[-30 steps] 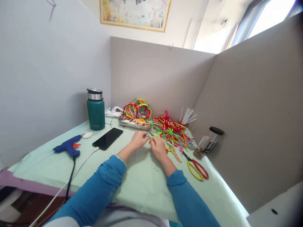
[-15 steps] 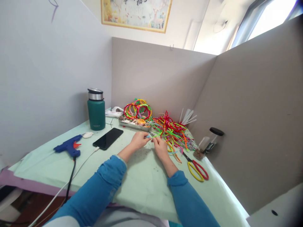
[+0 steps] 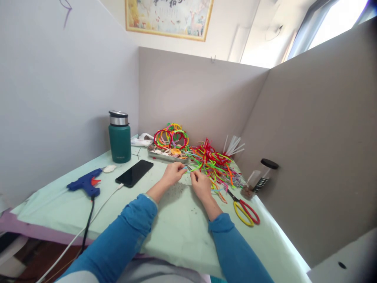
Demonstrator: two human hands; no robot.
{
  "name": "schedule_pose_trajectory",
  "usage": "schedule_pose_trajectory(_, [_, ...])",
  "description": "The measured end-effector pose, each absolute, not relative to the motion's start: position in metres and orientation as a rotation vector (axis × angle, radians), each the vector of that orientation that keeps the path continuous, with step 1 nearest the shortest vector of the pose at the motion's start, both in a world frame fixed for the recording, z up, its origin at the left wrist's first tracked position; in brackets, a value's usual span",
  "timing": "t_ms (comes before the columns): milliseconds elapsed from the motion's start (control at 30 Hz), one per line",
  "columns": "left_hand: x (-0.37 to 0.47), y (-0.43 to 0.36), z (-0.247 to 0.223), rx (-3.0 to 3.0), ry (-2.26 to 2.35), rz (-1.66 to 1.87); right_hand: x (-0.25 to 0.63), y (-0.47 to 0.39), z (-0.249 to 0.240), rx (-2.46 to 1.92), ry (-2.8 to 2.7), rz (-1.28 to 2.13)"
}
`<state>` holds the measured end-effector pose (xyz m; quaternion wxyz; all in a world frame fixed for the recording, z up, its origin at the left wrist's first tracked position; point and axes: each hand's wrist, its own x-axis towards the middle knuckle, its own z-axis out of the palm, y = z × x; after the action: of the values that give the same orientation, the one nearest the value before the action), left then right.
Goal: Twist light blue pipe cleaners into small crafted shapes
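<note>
Both my hands are close together above the middle of the table, in front of a loose pile of colourful pipe cleaners (image 3: 207,155). My left hand (image 3: 172,175) is closed in a pinch, and a short light blue pipe cleaner (image 3: 185,168) pokes out at its fingertips. Just to the right, my right hand (image 3: 201,185) has its thumb and fingers pressed together; what they grip is too small and hidden to make out. Scissors (image 3: 244,210) with one yellow and one red handle lie right of my right hand.
A metal tray (image 3: 167,158) holds small pieces, with pipe-cleaner rings (image 3: 171,137) above it. White sticks (image 3: 234,145) and a clear black-lidded container (image 3: 260,179) are at right. Leftward are a green bottle (image 3: 119,141), a phone (image 3: 134,173) and a blue glue gun (image 3: 85,182) with a cord.
My hands have drawn slightly apart, the right one shifting a little to the right. The light blue pipe cleaner stays at my left fingertips. Everything else looks unmoved.
</note>
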<state>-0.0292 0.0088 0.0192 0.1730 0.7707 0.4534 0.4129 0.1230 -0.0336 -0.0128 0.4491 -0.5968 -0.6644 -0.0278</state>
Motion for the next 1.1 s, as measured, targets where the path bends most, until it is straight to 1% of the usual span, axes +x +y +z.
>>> schedule_pose_trajectory(167, [-0.0294,0.0092,0.0184,2.162,1.324,1.141,0.1193,-0.0322,-0.0161,-1.269,-1.738,-0.066])
schedule_pose_trajectory(333, [-0.0285,0.0095,0.0167,2.226,1.288,1.090,0.1169,-0.0298,-0.0173,-1.158,-1.780,0.057])
schedule_pose_trajectory(633, [-0.0297,0.0121,0.0123,2.220,1.261,1.086,0.1141,-0.0318,-0.0149,-1.212,-1.744,0.346])
schedule_pose_trajectory(933, [-0.0279,0.0085,0.0162,2.241,1.096,1.046,0.1183,-0.0259,-0.0203,-1.254,-1.596,0.352])
schedule_pose_trajectory(1100, [-0.0282,0.0064,0.0179,2.256,1.172,1.025,0.1171,-0.0245,-0.0227,-1.161,-1.561,0.492])
